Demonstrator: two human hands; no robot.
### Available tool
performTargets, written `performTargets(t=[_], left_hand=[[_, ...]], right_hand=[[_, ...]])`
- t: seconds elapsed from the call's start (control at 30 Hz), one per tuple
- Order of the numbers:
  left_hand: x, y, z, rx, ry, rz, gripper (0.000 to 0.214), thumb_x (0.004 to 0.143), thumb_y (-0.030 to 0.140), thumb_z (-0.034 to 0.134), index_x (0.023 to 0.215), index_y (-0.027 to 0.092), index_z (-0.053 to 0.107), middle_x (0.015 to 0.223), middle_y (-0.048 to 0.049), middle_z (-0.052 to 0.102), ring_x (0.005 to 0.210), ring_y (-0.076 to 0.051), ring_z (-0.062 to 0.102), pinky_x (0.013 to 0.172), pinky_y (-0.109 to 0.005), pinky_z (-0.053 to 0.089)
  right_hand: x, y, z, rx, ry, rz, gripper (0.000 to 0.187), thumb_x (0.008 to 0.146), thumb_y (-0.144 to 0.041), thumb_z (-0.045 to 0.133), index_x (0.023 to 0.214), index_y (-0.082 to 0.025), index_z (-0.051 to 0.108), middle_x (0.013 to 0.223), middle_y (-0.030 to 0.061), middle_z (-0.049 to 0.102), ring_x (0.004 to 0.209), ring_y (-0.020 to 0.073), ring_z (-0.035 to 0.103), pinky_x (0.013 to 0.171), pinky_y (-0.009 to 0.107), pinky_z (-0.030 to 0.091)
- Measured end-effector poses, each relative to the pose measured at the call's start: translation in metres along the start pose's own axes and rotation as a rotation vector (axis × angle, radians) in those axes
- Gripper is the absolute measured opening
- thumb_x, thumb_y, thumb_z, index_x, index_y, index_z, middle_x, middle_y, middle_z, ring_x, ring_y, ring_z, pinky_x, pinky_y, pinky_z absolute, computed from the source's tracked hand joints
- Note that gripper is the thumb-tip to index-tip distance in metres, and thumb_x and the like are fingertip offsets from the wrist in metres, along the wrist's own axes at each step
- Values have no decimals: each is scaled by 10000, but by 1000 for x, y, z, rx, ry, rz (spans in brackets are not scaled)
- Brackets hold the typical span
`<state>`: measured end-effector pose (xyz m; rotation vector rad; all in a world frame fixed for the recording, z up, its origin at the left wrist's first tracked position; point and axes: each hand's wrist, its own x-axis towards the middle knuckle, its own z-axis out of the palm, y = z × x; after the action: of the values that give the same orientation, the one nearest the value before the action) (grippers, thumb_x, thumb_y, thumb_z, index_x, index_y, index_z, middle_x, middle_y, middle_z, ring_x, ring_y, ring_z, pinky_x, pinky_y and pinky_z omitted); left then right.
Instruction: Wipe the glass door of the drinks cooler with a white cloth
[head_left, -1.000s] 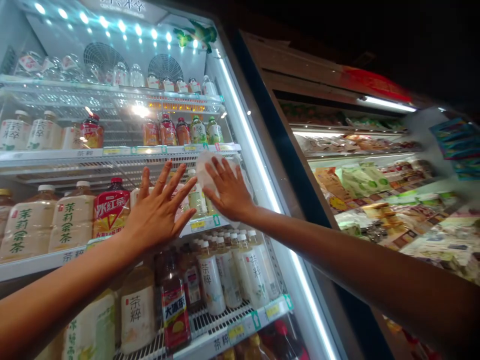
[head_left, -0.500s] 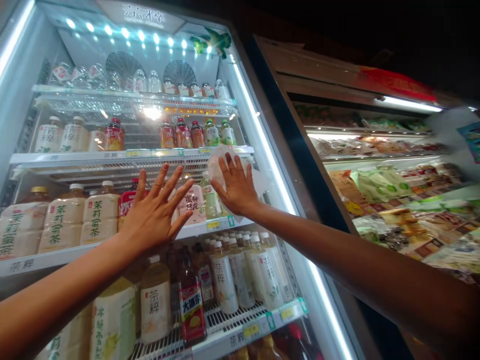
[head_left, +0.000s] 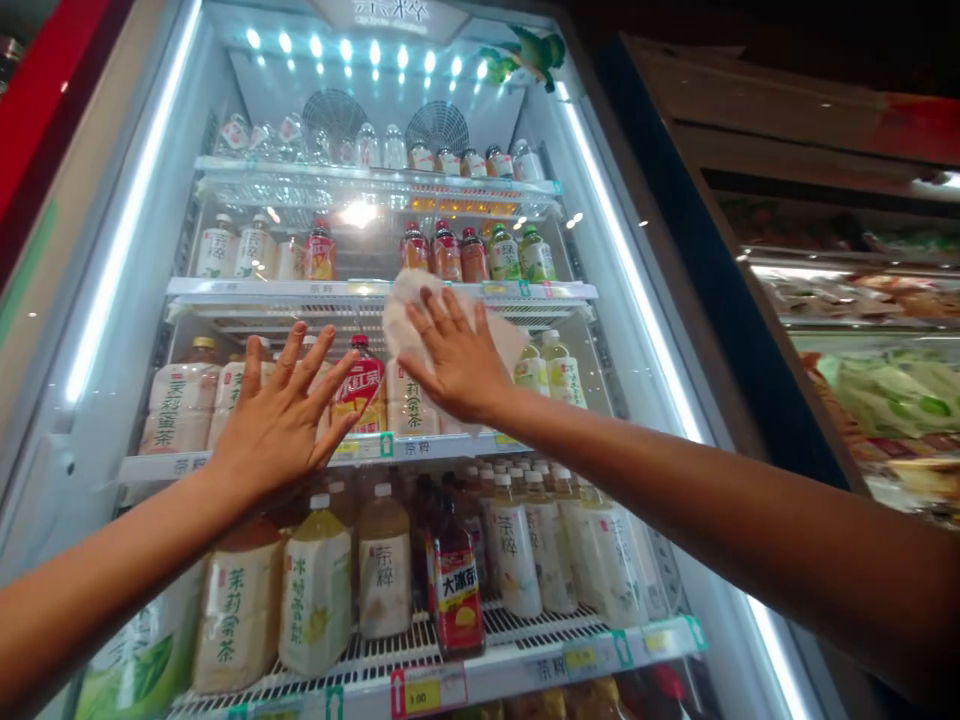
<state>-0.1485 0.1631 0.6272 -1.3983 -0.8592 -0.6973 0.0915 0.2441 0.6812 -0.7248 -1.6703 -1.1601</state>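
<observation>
My left hand [head_left: 274,425] lies flat with fingers spread on the glass door [head_left: 652,330] of a lit drinks fridge, at the height of the third shelf. My right hand [head_left: 454,355] presses a white cloth [head_left: 401,310] flat against the same glass, just right of the left hand, fingers stretched out over it. Behind the glass stand rows of tea bottles [head_left: 382,570], among them a red-labelled bottle [head_left: 456,590] and a red bottle [head_left: 358,385] between my hands.
The fridge has several white wire shelves [head_left: 375,290] with price tags along their edges. An open chiller [head_left: 862,330] with packaged food runs along the right. A red panel [head_left: 45,110] borders the fridge on the left.
My right hand and the cloth have slid left across the glass, closer to the left hand. The view has swung left, so the fridge fills more of the frame.
</observation>
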Motion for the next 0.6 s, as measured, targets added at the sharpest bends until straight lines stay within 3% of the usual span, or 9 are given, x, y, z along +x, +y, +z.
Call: performTargets(t=[0.1,0.27,0.33,0.47,0.53,0.6], left_hand=[[-23,-24,-9,10,-26,-54,734,992,599,381,1601,402,20,1712,-64,114,1587,-295,-6,1251,-631,-58],[-61,-52,-24,74,-71,-117,726,1005,574,361,1604,385,-3,1716,-68,84,1585,-302,-15,1253,-625,-68],[-73,-60,-31,108,-68,-119,695,1024,522,334,1605,378,-19,1717,-68,81,1585,-289,-24,1257,-612,-68],[-91,-70,-44,102,-103,-148,694,1024,546,330,1605,380,-9,1718,-62,71,1584,-300,-23,1254,-610,-79],[-97,-72,-50,79,-140,-173,732,1004,592,364,1606,379,6,1719,-61,70,1583,-324,-11,1248,-626,-81],[-103,-73,-56,82,-149,-180,739,1001,594,376,1607,378,13,1718,-60,72,1582,-338,5,1247,-634,-78]], right_hand=[[9,-26,3,11,-1,-238,694,1013,-654,279,1596,-281,229,1717,24,183,1587,267,115,1273,617,109],[44,-49,8,98,14,3,617,1048,-576,215,1583,-274,268,1710,41,208,1580,308,133,1237,690,113],[43,-68,10,106,28,-44,600,1058,-543,203,1583,-261,274,1706,49,218,1581,305,125,1243,683,97],[30,-109,12,106,15,-349,536,1070,-473,247,1571,-291,306,1696,12,257,1582,260,140,1275,621,78],[32,-119,14,131,12,-322,525,1070,-448,269,1569,-292,311,1699,15,247,1582,270,138,1268,642,77],[35,-127,15,159,31,-201,533,1068,-428,274,1574,-263,305,1706,42,220,1585,300,117,1251,680,65]])
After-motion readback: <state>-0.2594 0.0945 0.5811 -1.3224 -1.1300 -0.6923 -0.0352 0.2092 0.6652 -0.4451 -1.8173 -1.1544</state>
